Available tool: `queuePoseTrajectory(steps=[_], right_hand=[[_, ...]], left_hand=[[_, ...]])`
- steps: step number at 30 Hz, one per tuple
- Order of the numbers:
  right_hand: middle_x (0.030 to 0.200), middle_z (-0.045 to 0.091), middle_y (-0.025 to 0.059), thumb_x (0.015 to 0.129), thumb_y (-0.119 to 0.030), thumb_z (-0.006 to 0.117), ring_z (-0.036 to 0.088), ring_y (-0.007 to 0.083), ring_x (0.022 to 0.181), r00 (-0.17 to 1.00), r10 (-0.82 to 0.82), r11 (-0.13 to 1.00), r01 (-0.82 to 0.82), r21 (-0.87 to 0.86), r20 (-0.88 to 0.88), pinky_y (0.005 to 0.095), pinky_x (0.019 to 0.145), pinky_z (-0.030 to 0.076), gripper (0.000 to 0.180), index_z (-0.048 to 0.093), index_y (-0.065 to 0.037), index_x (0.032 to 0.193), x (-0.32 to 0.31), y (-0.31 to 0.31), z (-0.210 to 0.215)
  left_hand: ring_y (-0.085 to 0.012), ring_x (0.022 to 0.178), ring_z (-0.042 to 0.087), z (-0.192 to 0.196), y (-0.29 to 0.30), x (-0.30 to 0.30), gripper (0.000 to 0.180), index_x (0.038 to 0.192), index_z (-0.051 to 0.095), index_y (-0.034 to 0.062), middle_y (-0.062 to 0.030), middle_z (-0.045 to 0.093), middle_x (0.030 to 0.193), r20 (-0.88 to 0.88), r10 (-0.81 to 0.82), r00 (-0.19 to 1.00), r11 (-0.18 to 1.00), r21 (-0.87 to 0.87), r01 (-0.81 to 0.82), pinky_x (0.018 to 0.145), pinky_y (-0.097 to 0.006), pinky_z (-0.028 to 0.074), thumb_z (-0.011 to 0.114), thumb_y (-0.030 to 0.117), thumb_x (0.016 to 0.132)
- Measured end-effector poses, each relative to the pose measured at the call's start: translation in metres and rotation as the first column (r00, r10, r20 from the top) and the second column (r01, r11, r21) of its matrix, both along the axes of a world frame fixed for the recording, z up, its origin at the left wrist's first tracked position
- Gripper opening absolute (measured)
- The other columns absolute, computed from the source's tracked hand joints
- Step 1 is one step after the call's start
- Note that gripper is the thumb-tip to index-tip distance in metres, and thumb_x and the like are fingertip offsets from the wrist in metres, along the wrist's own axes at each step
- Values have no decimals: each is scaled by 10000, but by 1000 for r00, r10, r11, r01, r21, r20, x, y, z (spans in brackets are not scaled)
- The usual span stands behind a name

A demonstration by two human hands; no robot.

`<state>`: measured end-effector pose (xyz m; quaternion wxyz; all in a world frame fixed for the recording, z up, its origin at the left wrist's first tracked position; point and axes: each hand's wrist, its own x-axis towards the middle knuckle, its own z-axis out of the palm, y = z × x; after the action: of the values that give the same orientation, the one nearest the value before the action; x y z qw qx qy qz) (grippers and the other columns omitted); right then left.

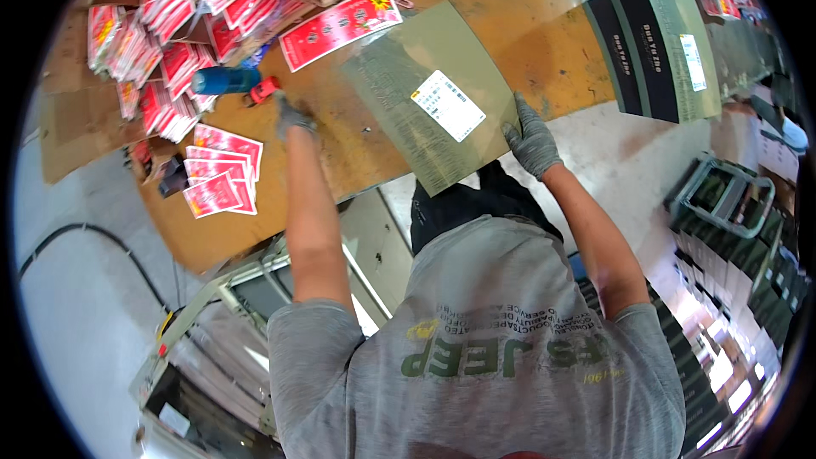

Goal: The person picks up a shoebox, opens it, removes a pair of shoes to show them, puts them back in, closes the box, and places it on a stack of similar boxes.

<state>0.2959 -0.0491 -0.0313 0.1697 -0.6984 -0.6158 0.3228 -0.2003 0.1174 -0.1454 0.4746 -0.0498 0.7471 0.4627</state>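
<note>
A flat olive-green box [399, 76] with a white label [448, 105] lies tilted over the near edge of the table. My right hand [535, 140], in a grey glove, grips the box's right edge, its thumb on the top face. Left of the box, my gloved left hand [295, 119] reaches out over the table with its fingers extended. Its fingertips are at a small red piece [262, 91] at the end of a blue cylinder [225, 80]; whether they touch is unclear.
Piles of red printed cards [170, 59] fill an open carton at the far left. A few cards [223, 172] are fanned nearer me, and a long red sheet [340, 27] lies behind the box. Black-and-green boxes [659, 51] stand at the right. A grey crate [722, 195] sits beyond the table.
</note>
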Motion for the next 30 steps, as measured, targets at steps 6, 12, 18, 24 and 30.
queuePoseTrajectory(steps=[6,12,18,24,30], right_hand=[[1388,536,293,957,-286,631,537,420,1264,974,-194,981,190,44,115,452,1081,432,633,442,53,1457,-23,-37,9],[1357,554,277,886,-270,692,537,425,1245,928,10,971,-98,219,373,466,1079,430,688,451,46,1448,-42,0,44],[1211,666,195,835,-400,788,691,315,1024,923,384,919,-382,99,-9,397,863,556,769,488,-56,1454,-138,37,140],[955,706,182,810,-380,769,703,385,848,922,259,872,-352,340,289,472,723,555,585,591,-69,1273,-171,82,135],[891,711,194,832,-516,672,707,397,806,842,211,976,-207,-63,496,490,719,545,502,592,-68,1045,-173,169,77]], left_hand=[[-229,520,541,-32,79,-79,468,1123,595,189,-61,620,797,-191,120,974,979,-140,-148,440,-372,424,685,575,874],[-207,544,608,-3,46,-67,334,968,610,144,-49,644,736,-1,-7,1000,998,-62,7,437,-313,462,708,454,888],[-279,977,658,134,-99,142,495,1216,571,93,-90,631,1113,770,-508,386,781,601,-170,874,-446,597,815,163,792],[-269,1071,648,184,-117,190,559,1346,565,66,-89,671,1131,864,-343,369,914,397,-81,998,-451,522,599,488,981],[-206,951,659,161,-135,182,670,1224,643,67,-70,676,992,746,-448,493,893,354,277,782,-398,564,537,669,950]])
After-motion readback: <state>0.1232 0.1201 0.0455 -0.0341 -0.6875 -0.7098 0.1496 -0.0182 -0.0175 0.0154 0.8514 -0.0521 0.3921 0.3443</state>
